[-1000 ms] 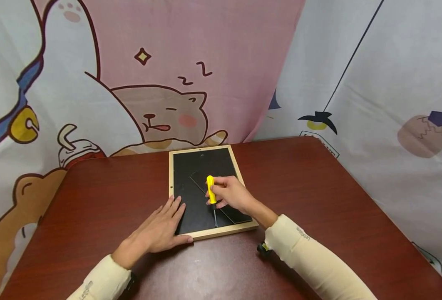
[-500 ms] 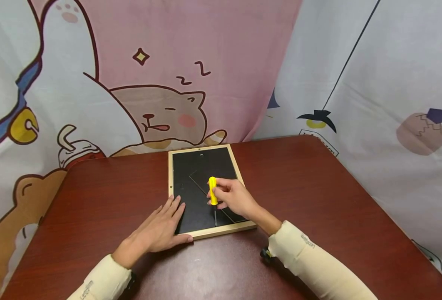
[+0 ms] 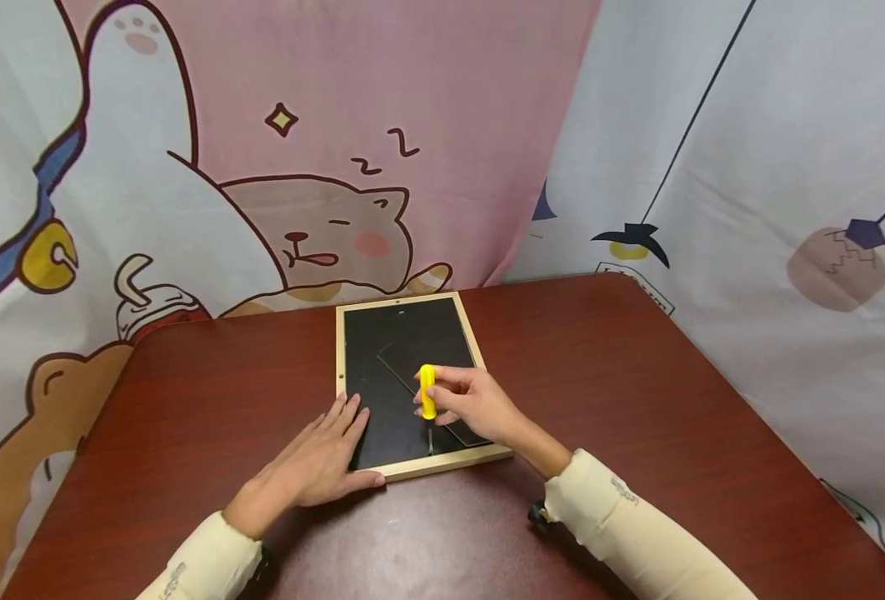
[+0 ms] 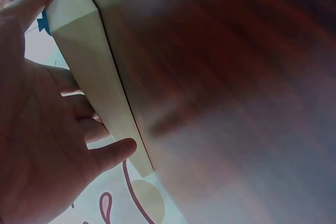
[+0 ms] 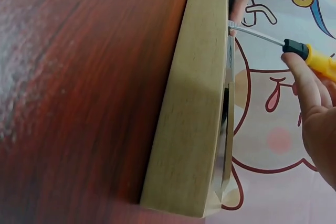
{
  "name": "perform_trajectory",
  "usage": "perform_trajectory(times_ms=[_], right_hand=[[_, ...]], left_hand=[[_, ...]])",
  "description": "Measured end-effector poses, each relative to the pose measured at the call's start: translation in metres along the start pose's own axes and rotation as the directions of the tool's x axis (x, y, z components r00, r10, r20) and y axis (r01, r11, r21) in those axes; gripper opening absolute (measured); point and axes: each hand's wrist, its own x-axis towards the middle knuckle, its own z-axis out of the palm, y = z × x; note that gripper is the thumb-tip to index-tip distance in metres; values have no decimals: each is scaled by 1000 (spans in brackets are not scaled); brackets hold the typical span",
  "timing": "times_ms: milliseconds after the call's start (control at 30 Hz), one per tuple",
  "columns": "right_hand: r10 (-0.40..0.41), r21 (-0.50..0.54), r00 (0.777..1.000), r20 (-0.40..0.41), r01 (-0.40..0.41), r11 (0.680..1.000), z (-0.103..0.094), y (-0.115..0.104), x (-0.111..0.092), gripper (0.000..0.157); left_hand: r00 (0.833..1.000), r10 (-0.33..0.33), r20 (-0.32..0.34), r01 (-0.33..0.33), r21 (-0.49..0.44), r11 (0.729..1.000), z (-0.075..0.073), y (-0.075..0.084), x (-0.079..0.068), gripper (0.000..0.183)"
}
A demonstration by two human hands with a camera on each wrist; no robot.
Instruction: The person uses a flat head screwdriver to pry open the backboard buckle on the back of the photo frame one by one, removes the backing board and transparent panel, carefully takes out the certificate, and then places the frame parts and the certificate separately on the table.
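Observation:
A picture frame with a pale wooden border (image 3: 450, 461) lies face down, its black backing board (image 3: 390, 417) uppermost. My left hand (image 3: 322, 450) rests spread on its near left corner, fingers on the board and thumb along the near edge. My right hand (image 3: 483, 408) grips a screwdriver by its yellow handle (image 3: 428, 393). The blade (image 5: 260, 34) points down, its tip at the inner side of the near border. What the tip touches is too small to tell. In the right wrist view, a thin stand flap (image 5: 229, 140) sits slightly raised from the board.
The frame lies on a reddish-brown table (image 3: 600, 375). Behind it hangs a cloth backdrop (image 3: 487, 125) with cartoon animals, and a pale cloth (image 3: 750, 208) borders the right side. A dark wrist device (image 3: 540, 517) shows under the right sleeve.
My right hand and the screwdriver handle have moved slightly right and towards me, while the tip has stayed at the near border. The left hand and the frame have not visibly moved.

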Motion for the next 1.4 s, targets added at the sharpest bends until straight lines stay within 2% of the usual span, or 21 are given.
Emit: perform_trajectory(times_ms=[267,433,600,700,833,933,1100,1400], right_hand=[[-85,-13,996,12,85,996,3,2,-9,27],[-174,-29,985,10,174,984,6,4,-16,25],[-244,-46,970,13,244,969,8,5,-20,23],[-298,-71,954,20,299,952,9,7,-24,21],[-400,-126,916,35,401,907,14,5,-27,22],[-465,-159,884,55,467,870,17,-6,-30,21],[-488,-161,871,60,490,856,20,-20,-33,21],[-550,-192,831,81,554,810,21,7,-29,24]], left_hand=[[1000,7,-3,-7,-6,1000,2,0,0,101],[1000,19,-20,-19,-7,1000,2,-1,0,100],[1000,3,-12,-3,-13,1000,1,0,0,101],[1000,2,-12,-2,-9,1000,2,0,-1,101],[1000,0,-13,0,-7,1000,2,0,-1,101],[1000,-5,-11,5,-8,1000,2,0,-1,101],[1000,-1,-14,1,-6,1000,1,0,-1,100],[1000,-12,-9,12,0,1000,1,0,-1,103]])
